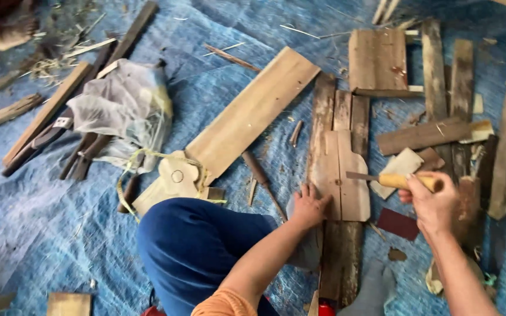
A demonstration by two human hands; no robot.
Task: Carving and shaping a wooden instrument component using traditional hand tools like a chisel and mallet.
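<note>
Right hand (434, 205), its grip closed round the pale handle of a chisel (396, 179) whose blade points left onto the cut wooden panel (339, 175), which lies lengthwise away from the person, its near edge pinned by the flat, empty left hand (308, 206).

Blue tarp (218, 88) bears scattered wooden boards (253, 111) and a mesh bag (124, 105).
</note>
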